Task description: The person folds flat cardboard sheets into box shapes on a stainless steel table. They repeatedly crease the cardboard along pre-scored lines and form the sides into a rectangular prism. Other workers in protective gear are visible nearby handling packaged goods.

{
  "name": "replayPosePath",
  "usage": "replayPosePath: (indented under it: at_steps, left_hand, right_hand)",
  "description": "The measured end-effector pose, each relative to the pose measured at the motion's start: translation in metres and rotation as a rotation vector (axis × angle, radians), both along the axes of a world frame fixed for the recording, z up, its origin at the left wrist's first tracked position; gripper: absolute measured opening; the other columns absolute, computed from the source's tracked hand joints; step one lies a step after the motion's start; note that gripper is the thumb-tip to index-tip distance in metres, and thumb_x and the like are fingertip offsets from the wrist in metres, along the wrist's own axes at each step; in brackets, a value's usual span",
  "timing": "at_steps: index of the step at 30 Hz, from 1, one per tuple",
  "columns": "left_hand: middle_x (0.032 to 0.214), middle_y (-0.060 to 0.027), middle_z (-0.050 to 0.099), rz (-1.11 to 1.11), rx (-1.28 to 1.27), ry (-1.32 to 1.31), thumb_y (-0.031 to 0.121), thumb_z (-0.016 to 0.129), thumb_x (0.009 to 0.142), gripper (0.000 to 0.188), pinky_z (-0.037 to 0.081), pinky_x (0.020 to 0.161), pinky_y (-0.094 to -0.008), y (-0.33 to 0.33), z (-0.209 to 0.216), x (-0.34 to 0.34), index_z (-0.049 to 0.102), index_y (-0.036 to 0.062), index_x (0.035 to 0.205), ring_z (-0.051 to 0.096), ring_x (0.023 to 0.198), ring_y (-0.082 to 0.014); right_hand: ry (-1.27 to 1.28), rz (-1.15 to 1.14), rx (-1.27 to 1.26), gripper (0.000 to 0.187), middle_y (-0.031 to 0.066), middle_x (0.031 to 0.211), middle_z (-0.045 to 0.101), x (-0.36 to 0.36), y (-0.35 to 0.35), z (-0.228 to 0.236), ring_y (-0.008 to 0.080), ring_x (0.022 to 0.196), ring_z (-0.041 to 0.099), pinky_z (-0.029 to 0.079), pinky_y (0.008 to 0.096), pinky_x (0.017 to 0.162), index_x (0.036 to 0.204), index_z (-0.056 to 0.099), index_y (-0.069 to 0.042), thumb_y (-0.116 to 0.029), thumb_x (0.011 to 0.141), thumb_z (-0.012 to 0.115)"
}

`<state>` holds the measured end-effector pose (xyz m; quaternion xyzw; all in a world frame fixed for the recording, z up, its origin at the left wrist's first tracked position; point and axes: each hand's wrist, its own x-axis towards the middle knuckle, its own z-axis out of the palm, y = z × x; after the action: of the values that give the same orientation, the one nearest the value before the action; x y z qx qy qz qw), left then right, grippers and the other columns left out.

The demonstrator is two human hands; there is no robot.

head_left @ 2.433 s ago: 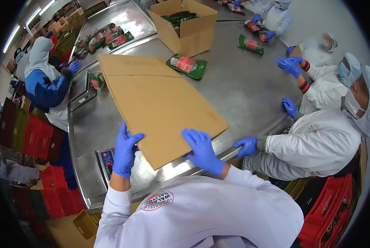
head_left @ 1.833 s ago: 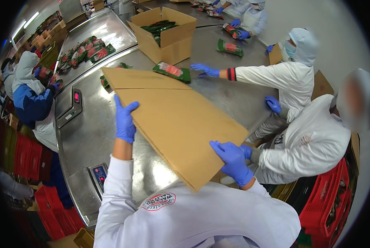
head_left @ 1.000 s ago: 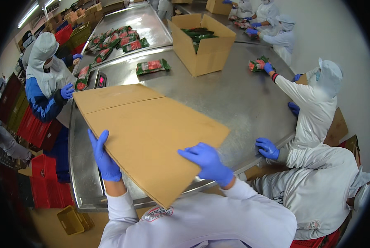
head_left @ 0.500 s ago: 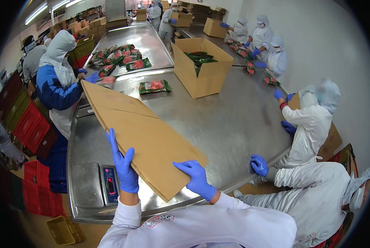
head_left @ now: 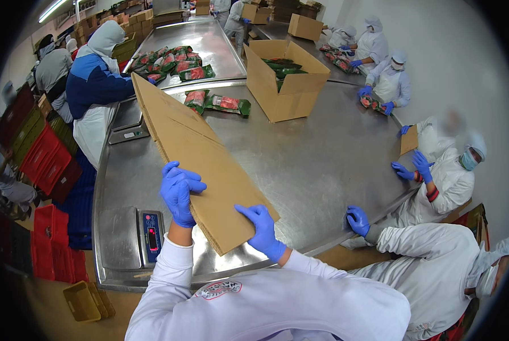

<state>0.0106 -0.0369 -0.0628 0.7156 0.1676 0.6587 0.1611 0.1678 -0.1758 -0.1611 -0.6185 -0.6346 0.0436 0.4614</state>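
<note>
A flattened cardboard box [head_left: 195, 159] is held tilted above the steel table, its far end rising toward the upper left. My left hand [head_left: 180, 193], in a blue glove, grips its long left edge with the fingers curled over. At the near right end my blue-gloved right hand [head_left: 263, 234] pinches the edge, thumb on the upper face and the other fingers partly hidden underneath. Beyond it stands an open cardboard box [head_left: 291, 102] with green packets [head_left: 283, 67] inside. Two red and green packets [head_left: 228, 104] lie left of that box.
A digital scale [head_left: 122, 238] sits at the table's near left corner, another scale [head_left: 128, 122] farther up. More packets are heaped [head_left: 175, 62] on the far table [head_left: 220, 48]. Co-workers stand along both sides; one's gloved hand [head_left: 357, 220] rests on the right edge. Red crates [head_left: 52, 238] stand left.
My left hand has moved from propping the flattened box with stretched fingers to curling over its edge. The cardboard tilts more steeply. A second packet now lies beside the first.
</note>
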Motion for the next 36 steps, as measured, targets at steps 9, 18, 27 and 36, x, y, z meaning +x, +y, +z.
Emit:
replayPosePath:
  at_steps: [9,18,27,36]
  left_hand:
    - [0.058,-0.005,0.054,-0.004,-0.098,0.048,0.029,0.041,0.095,0.047,0.034,0.078,-0.0345,-0.003,0.014,0.004,0.056,0.0074,0.057,0.047,0.062,-0.0194]
    - [0.094,-0.011,0.067,0.319,0.205,0.036,0.025,0.035,0.098,0.041,0.038,0.093,-0.0391,0.003,0.085,0.001,0.069,0.0034,0.091,0.061,0.095,-0.0248]
    - [0.122,-0.0078,0.063,0.293,-0.038,0.5,0.037,0.041,0.099,0.041,0.021,0.11,-0.0467,-0.015,0.075,-0.027,0.063,0.011,0.121,0.051,0.124,-0.0249]
    - [0.15,-0.0073,0.037,0.503,0.075,0.52,0.035,0.052,0.093,0.052,0.006,0.114,-0.0568,-0.007,0.083,0.01,0.045,0.0159,0.141,0.027,0.142,-0.0292]
  right_hand:
    - [-0.028,0.093,0.058,0.057,0.0096,0.093,0.062,0.023,0.003,0.022,0.0278,0.084,0.058,0.049,0.0362,0.075,0.119,0.066,-0.013,-0.013,0.063,0.077]
    - [-0.112,0.063,0.172,0.029,0.0095,0.095,0.07,0.156,-0.035,0.112,0.0222,0.083,0.064,0.05,0.0324,0.076,0.097,0.07,-0.002,-0.024,0.079,0.067]
    - [0.786,-0.125,0.404,0.023,0.0099,0.107,0.064,0.242,-0.069,0.052,0.0199,0.098,0.059,0.046,0.0343,0.089,0.108,0.061,0.0,-0.014,0.089,0.059]
    - [0.866,0.039,0.589,0.03,0.004,0.11,0.061,0.324,-0.077,-0.041,0.016,0.103,0.053,0.039,0.0317,0.095,0.114,0.059,-0.001,-0.004,0.084,0.06]
